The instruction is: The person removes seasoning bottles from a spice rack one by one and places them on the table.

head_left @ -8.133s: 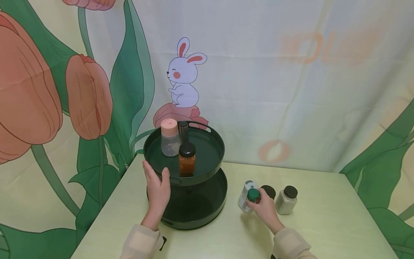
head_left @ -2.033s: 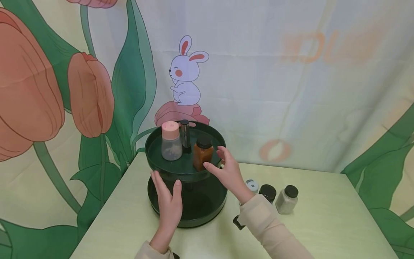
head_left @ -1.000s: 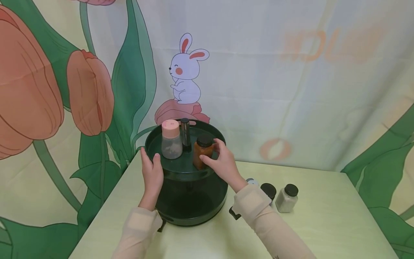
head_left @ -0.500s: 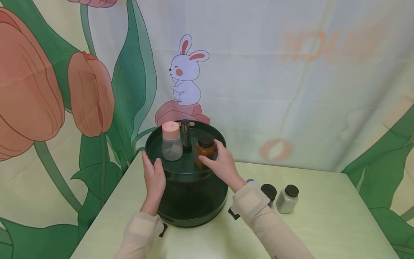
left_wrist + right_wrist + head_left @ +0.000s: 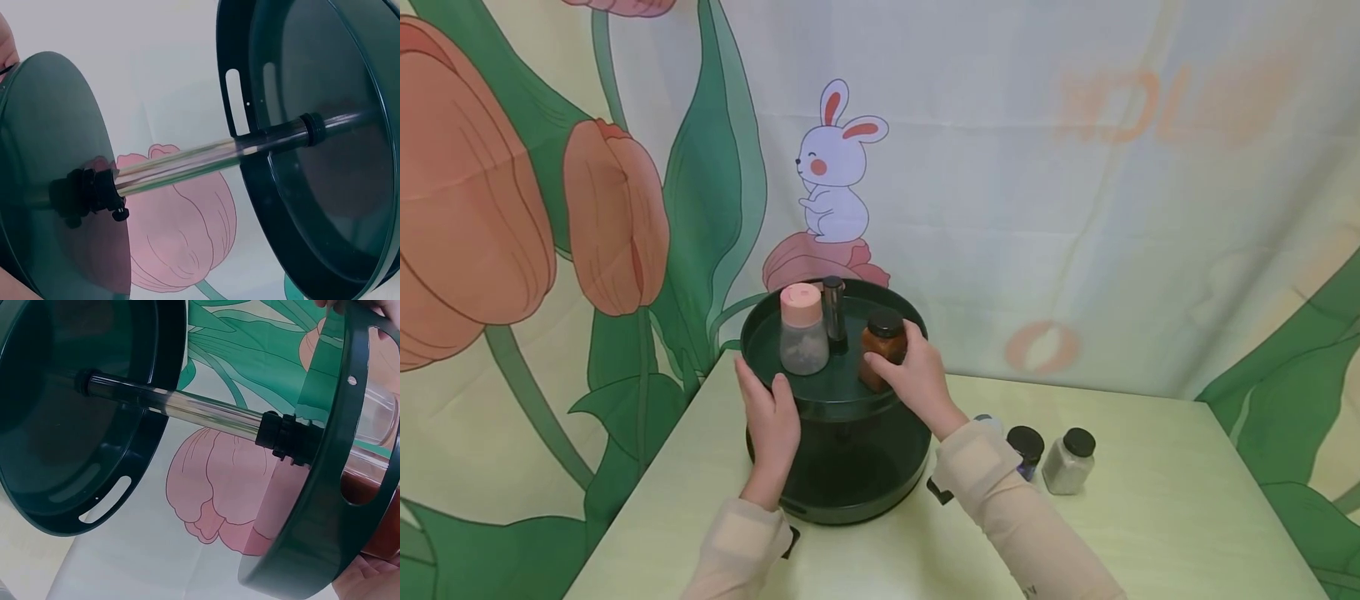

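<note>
On the upper tray of a dark green two-tier rack (image 5: 835,410), my right hand (image 5: 922,379) pinches a black-lidded jar of orange-brown spice (image 5: 880,343), thumb in front and fingers behind. The jar's top leans slightly right. My left hand (image 5: 773,429) rests against the tray's front-left rim, its fingers straight. A pink-capped clear jar (image 5: 804,346) and a slim black-topped bottle (image 5: 834,312) stand left of the spice jar. In the right wrist view, the reddish jar (image 5: 382,528) shows partly behind the tray wall, near part of my hand (image 5: 369,581).
The rack's lower tray (image 5: 842,510) sits on the pale table (image 5: 1150,500); a clear post (image 5: 178,165) joins the tiers. Right of it stand a white-topped bottle (image 5: 988,422), mostly hidden by my sleeve, a black-lidded jar (image 5: 1026,442) and a clear square jar (image 5: 1066,468).
Eight seconds ago my right hand held a green-capped jar over the table. It has since come to the spice jar, which now sits farther right. Over the last half second the jar shifts slightly right.
</note>
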`<state>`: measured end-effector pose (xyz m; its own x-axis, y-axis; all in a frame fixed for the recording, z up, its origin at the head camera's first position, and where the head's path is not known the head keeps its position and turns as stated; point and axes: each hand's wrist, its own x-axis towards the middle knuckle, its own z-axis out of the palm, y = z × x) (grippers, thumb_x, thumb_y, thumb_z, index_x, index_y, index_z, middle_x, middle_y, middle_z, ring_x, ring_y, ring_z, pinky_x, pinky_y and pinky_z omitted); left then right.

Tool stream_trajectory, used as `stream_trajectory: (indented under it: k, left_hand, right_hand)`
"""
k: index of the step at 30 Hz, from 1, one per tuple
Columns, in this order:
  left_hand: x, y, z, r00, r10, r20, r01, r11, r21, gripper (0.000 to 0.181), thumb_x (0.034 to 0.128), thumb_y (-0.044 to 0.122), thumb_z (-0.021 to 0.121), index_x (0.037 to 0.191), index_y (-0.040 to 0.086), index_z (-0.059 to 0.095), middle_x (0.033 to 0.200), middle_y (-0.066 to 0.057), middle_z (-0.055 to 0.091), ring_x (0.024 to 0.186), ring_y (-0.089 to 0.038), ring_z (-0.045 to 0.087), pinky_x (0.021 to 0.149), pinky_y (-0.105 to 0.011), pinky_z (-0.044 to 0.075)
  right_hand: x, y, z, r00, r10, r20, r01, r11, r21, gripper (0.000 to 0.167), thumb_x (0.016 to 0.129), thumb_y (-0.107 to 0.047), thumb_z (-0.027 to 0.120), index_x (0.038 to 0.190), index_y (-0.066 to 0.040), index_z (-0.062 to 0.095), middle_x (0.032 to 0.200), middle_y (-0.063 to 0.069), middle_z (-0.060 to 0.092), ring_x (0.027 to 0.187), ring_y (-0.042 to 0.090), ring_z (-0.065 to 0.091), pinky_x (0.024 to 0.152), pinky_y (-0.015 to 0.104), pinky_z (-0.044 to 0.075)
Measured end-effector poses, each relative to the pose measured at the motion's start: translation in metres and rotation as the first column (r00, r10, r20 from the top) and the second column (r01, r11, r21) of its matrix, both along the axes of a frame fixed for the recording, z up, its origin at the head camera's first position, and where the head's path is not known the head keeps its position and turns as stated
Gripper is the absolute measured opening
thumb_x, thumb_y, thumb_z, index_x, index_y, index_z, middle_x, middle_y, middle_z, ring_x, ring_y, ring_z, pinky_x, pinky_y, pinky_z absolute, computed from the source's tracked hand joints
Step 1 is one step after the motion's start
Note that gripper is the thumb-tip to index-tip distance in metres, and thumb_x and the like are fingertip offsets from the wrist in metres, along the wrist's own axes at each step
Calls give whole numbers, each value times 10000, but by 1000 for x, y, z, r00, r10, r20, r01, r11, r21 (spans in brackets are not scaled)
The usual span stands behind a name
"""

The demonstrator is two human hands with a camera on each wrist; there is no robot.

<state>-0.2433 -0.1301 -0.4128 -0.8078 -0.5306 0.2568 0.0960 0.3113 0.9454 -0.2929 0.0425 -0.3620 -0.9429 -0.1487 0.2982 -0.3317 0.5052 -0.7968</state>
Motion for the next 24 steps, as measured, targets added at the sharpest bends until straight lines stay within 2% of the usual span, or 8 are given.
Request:
stream_trajectory:
  k: [9,24]
  left_hand:
    - [1,7,-2,999,40,5,-40,999,-7,653,925,244,353,1424,84,-36,1498,-59,-40,1375,-199,-11,1107,-414,70]
    - [1,9,-2,997,71,-8,-71,996,-48,645,926,258,347,1419,36,-4,1494,-111,-5,1373,-234,18,1104,-418,84]
  right_hand:
    - [-2,0,-1,999,-26,-43,26,1000,-5,544,779,-298,647,1218,-52,442,1074,115,599,930,234,577,792,381,487]
    - [-1,0,-2,997,-20,-68,17,999,-37,526,776,-300,649,1207,-56,470,1038,107,616,884,223,587,747,370,490]
